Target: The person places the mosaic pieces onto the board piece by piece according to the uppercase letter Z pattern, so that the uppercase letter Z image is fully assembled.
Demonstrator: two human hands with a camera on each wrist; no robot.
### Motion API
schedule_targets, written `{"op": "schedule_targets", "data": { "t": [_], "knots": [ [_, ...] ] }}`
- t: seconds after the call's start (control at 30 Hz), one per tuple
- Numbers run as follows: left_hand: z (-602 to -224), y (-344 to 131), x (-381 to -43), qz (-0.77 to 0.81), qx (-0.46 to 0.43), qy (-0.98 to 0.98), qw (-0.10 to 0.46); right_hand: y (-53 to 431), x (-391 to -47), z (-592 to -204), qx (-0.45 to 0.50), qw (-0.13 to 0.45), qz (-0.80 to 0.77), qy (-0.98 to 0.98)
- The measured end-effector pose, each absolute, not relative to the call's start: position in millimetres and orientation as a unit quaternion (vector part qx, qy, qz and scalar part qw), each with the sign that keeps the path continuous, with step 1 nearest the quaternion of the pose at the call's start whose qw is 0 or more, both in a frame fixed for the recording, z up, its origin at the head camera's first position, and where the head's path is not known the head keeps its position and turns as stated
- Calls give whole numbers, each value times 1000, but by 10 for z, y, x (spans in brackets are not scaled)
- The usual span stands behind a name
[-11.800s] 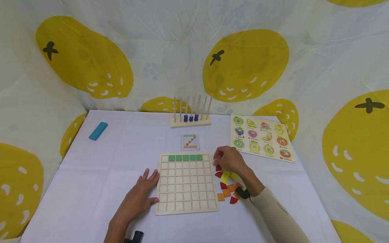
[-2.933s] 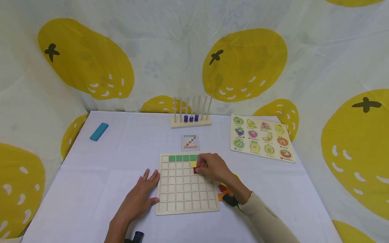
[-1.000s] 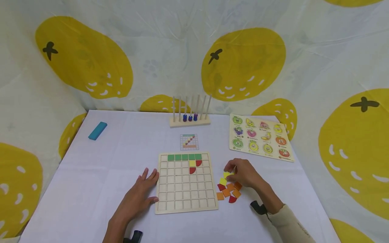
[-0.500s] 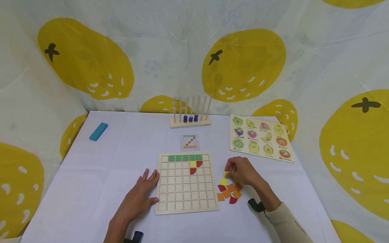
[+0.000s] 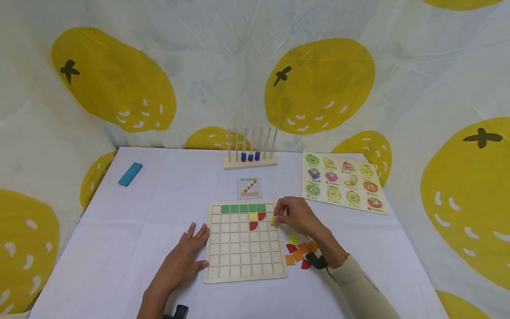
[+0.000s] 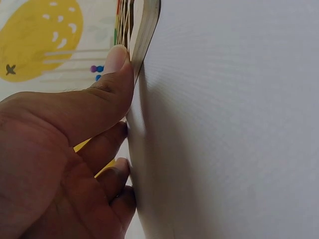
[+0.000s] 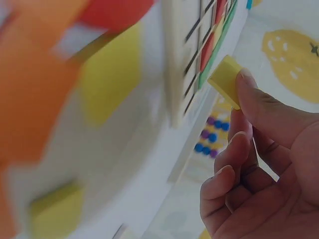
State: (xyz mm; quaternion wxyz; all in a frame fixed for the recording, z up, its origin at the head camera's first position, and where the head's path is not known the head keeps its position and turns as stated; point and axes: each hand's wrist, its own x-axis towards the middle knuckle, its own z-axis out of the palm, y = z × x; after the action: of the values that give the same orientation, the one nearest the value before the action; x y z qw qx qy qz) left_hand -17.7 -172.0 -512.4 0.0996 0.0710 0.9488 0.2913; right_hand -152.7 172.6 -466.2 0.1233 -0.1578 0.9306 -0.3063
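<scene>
Right hand: the thumb and fingertips pinch 1 yellow tile. 0.5 s ago this hand was at the loose tiles, lower right of the frame.
Yellow tile: now held at the upper right edge of the board, not set in a cell.
Board: at the bottom centre of the frame; 5 green tiles, 1 placed yellow and 2 red pieces lie there, the same as 0.5 s ago.
Left hand: fingers spread apart, gripping nothing; it touches the board's left edge, as before.
Loose tiles: orange, red and yellow remain.
Meaning: the filling seems partly done, and this piece looks to be mid-carry.
</scene>
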Motion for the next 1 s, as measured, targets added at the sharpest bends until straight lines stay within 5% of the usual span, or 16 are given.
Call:
{"op": "schedule_targets", "data": {
  "t": [1.0],
  "knots": [
    [-5187,-1732,-173,288,82,951,75,824,-1520,-4876,-242,131,-250,928]
  ]
}}
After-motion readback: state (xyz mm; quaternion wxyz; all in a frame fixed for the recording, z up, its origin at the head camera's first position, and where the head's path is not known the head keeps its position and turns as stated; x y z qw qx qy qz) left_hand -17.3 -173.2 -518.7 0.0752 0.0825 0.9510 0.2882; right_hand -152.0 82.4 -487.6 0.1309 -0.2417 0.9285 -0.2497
